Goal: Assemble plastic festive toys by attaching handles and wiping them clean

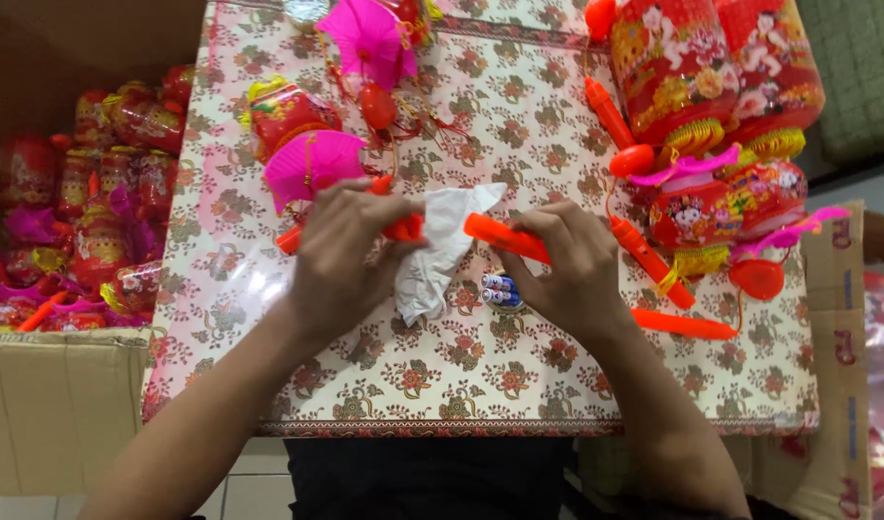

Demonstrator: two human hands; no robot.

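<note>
Both forearms enter from the lower frame. My right hand [572,270] grips one orange handle stick [505,238], long axis running left-right, its free end pointing left and slightly up. My left hand [341,250] pinches a second orange piece [403,229] against white tissue [437,255]. Two batteries [497,290] lie just under the right fingers, mid-frame.

On the floral tablecloth [481,366], the left hand [341,255] grips one orange stick [403,228] and the right hand [567,265] another [505,237]. A white tissue [437,255] lies between them, batteries [498,289] just beside it.
</note>
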